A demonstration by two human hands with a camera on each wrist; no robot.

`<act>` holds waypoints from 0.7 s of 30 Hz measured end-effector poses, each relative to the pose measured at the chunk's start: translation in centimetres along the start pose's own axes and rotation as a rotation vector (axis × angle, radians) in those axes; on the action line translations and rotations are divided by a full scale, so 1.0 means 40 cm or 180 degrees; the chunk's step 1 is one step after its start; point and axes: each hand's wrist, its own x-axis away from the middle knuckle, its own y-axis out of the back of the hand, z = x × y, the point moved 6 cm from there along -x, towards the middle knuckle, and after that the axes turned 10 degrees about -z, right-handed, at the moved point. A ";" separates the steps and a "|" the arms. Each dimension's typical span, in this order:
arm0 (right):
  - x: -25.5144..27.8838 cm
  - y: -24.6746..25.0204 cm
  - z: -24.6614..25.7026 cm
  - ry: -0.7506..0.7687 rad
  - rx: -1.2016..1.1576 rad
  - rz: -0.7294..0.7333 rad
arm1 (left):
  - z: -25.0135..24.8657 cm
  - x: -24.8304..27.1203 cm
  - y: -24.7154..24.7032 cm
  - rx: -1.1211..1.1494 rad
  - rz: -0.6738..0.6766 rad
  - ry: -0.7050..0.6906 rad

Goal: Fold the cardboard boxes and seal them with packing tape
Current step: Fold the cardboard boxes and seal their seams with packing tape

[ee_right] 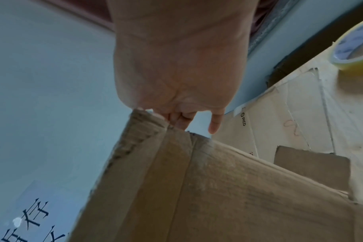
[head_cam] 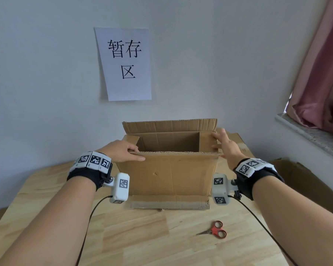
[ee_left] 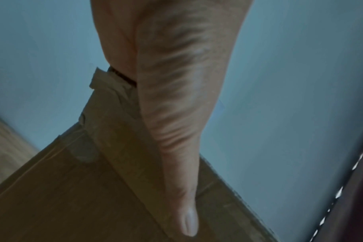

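A brown cardboard box (head_cam: 167, 175) stands on the wooden table (head_cam: 142, 237) with its top open and its far flap upright. My left hand (head_cam: 123, 152) grips the near flap at its left corner, fingers over the top edge and thumb (ee_left: 184, 212) flat along the outside. On the other side my right hand (head_cam: 225, 144) holds the right flap, fingers hooked over its edge (ee_right: 176, 119). A roll of clear packing tape (ee_right: 354, 49) lies on flattened cardboard to the right, seen only in the right wrist view.
Red-handled scissors (head_cam: 215, 230) lie on the table near its front right. Flattened cardboard (head_cam: 238, 141) lies behind the box on the right, and more cardboard (head_cam: 296, 179) leans below the windowsill (head_cam: 311, 135). A paper sign (head_cam: 125, 62) hangs on the wall.
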 end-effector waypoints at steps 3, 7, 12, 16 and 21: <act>0.003 0.008 -0.018 -0.0045 -0.0122 -0.0140 | -0.001 0.003 0.001 -0.0094 0.0062 -0.0019; 0.009 0.006 -0.023 0.0002 -0.0245 -0.0247 | -0.008 -0.012 0.009 -0.0178 -0.0064 -0.0069; 0.021 0.011 -0.019 0.0033 -0.0254 -0.0235 | -0.004 -0.049 0.017 -0.0175 -0.0481 -0.0235; 0.030 0.012 -0.008 0.0349 0.0070 -0.0304 | -0.019 -0.058 -0.032 -0.0033 -0.0882 -0.0488; 0.009 -0.001 0.012 0.0880 0.0670 -0.0627 | -0.008 -0.046 -0.065 0.0076 -0.1343 -0.0432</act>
